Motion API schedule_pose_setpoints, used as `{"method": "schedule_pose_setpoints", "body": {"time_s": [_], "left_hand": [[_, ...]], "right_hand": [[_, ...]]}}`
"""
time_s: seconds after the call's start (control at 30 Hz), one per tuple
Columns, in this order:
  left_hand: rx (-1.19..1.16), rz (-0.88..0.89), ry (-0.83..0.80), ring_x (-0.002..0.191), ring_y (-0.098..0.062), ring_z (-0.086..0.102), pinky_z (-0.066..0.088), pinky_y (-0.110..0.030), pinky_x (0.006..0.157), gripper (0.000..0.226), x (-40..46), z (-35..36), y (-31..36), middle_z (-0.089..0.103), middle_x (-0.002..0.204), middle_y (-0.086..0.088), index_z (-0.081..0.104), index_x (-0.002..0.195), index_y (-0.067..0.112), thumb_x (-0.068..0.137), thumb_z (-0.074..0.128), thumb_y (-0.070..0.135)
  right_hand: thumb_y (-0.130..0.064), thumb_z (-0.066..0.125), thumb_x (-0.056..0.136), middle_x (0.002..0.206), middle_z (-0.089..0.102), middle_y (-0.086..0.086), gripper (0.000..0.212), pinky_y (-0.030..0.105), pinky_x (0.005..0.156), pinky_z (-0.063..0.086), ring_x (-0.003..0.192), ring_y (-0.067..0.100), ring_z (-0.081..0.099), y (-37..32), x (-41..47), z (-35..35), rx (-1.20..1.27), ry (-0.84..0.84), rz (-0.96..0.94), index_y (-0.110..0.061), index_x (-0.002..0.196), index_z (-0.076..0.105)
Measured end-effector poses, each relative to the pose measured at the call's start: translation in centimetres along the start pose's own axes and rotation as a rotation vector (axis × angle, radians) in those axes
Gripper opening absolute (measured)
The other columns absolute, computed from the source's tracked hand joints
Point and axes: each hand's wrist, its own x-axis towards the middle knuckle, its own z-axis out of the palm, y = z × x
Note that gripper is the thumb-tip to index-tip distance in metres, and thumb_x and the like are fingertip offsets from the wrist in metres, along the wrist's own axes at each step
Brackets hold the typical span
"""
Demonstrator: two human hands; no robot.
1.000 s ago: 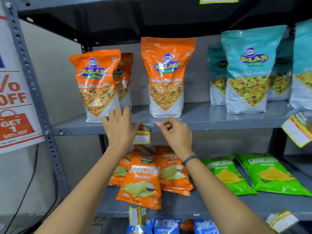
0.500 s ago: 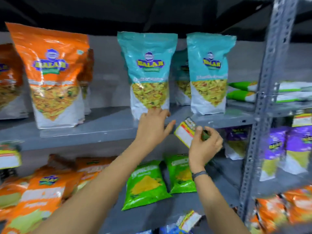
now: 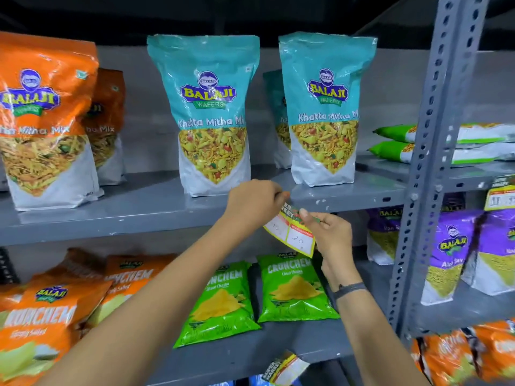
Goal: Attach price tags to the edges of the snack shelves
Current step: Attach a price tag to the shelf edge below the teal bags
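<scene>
A yellow price tag (image 3: 291, 232) with white number boxes hangs tilted at the front edge of the grey middle shelf (image 3: 139, 215), below the two teal snack bags (image 3: 211, 115). My left hand (image 3: 250, 203) pinches the tag's top left corner against the shelf edge. My right hand (image 3: 327, 232) grips the tag's right side, thumb on its front. Green chip packets (image 3: 292, 288) lie on the shelf beneath.
A perforated grey upright post (image 3: 429, 162) stands to the right, with purple snack bags (image 3: 451, 254) and another tag (image 3: 500, 196) beyond it. Orange bags (image 3: 41, 115) fill the left. One more tag (image 3: 284, 367) hangs on the lower shelf edge.
My view swung right from the orange bags to the teal ones. Both hands moved onto the tilted tag, which the left hand now pinches at the shelf edge.
</scene>
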Motion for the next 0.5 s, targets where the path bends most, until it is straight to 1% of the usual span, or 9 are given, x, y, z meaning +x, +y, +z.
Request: {"method": "schedule_pose_setpoints", "body": {"time_s": [0.07, 0.1, 0.13, 0.2, 0.3, 0.33, 0.4, 0.43, 0.5], "left_hand": [[0.02, 0.02, 0.047, 0.084, -0.031, 0.059, 0.031, -0.03, 0.055, 0.039, -1.0, 0.3, -0.2, 0.06, 0.071, -0.008, 0.052, 0.065, 0.015, 0.094, 0.046, 0.04], [0.053, 0.046, 0.077, 0.087, -0.029, 0.059, 0.033, -0.03, 0.055, 0.036, -1.6, 0.5, -0.3, 0.063, 0.076, -0.008, 0.061, 0.073, 0.015, 0.093, 0.047, 0.042], [0.086, 0.071, 0.104, 0.092, -0.027, 0.058, 0.035, -0.03, 0.056, 0.033, -2.2, 0.8, -0.3, 0.066, 0.083, -0.006, 0.068, 0.085, 0.018, 0.092, 0.048, 0.044], [0.129, 0.092, 0.142, 0.099, -0.023, 0.055, 0.037, -0.029, 0.059, 0.03, -2.9, 1.4, -0.5, 0.067, 0.093, -0.002, 0.07, 0.1, 0.026, 0.09, 0.05, 0.047], [0.174, 0.117, 0.205, 0.093, -0.024, 0.058, 0.032, -0.024, 0.051, 0.028, -3.3, 2.0, -0.5, 0.069, 0.086, 0.0, 0.074, 0.093, 0.024, 0.086, 0.056, 0.045], [0.195, 0.122, 0.202, 0.087, -0.025, 0.06, 0.026, -0.021, 0.047, 0.026, -3.4, 1.9, -0.4, 0.069, 0.08, -0.001, 0.075, 0.087, 0.022, 0.084, 0.059, 0.043], [0.201, 0.114, 0.208, 0.081, -0.026, 0.061, 0.013, -0.017, 0.044, 0.027, -3.4, 1.6, -0.2, 0.068, 0.074, -0.003, 0.075, 0.079, 0.018, 0.083, 0.062, 0.041], [0.182, 0.099, 0.215, 0.081, -0.027, 0.061, 0.011, -0.017, 0.044, 0.029, -3.4, 1.6, -0.2, 0.067, 0.075, -0.005, 0.074, 0.079, 0.016, 0.085, 0.06, 0.041], [0.131, 0.046, 0.226, 0.083, -0.028, 0.06, 0.012, -0.02, 0.043, 0.035, -3.1, 1.4, -0.1, 0.063, 0.08, -0.007, 0.069, 0.079, 0.012, 0.09, 0.054, 0.041]], "right_hand": [[-0.022, 0.075, 0.075, 0.053, 0.064, -0.006, 0.018, 0.02, 0.056, 0.047, 0.055, 0.007, 0.059, -0.4, 0.0, -0.8, -0.17, 0.01, -0.148, -0.02, 0.061, 0.065], [-0.024, 0.075, 0.075, 0.052, 0.06, -0.006, 0.017, 0.014, 0.055, 0.043, 0.052, -0.001, 0.054, -0.8, -0.2, -1.1, -0.271, 0.008, -0.23, -0.019, 0.063, 0.064], [-0.025, 0.075, 0.075, 0.051, 0.056, -0.008, 0.016, 0.008, 0.051, 0.037, 0.048, -0.002, 0.052, -1.1, -0.3, -1.4, -0.357, 0.003, -0.3, -0.018, 0.065, 0.064], [-0.026, 0.075, 0.074, 0.055, 0.057, -0.011, 0.017, 0.007, 0.051, 0.038, 0.052, -0.001, 0.054, -1.3, -0.2, -1.8, -0.441, -0.027, -0.389, -0.021, 0.064, 0.063], [-0.026, 0.076, 0.074, 0.061, 0.061, -0.006, 0.021, 0.018, 0.059, 0.042, 0.058, 0.009, 0.056, -1.0, 0.1, -1.7, -0.481, -0.068, -0.43, -0.023, 0.061, 0.059], [-0.026, 0.076, 0.073, 0.061, 0.061, -0.005, 0.02, 0.018, 0.059, 0.042, 0.058, 0.01, 0.055, -0.9, 0.3, -1.6, -0.484, -0.07, -0.428, -0.022, 0.061, 0.06], [-0.026, 0.076, 0.073, 0.061, 0.061, -0.004, 0.02, 0.012, 0.057, 0.04, 0.056, 0.007, 0.053, -1.1, 0.5, -1.5, -0.474, -0.062, -0.429, -0.021, 0.062, 0.06], [-0.026, 0.075, 0.074, 0.062, 0.061, -0.005, 0.02, 0.01, 0.056, 0.039, 0.056, 0.005, 0.053, -1.3, 0.5, -1.5, -0.46, -0.053, -0.435, -0.021, 0.062, 0.06], [-0.027, 0.075, 0.074, 0.065, 0.063, -0.002, 0.019, 0.019, 0.06, 0.043, 0.059, 0.008, 0.055, -1.9, 0.6, -1.5, -0.437, -0.028, -0.452, -0.021, 0.064, 0.06]]}}
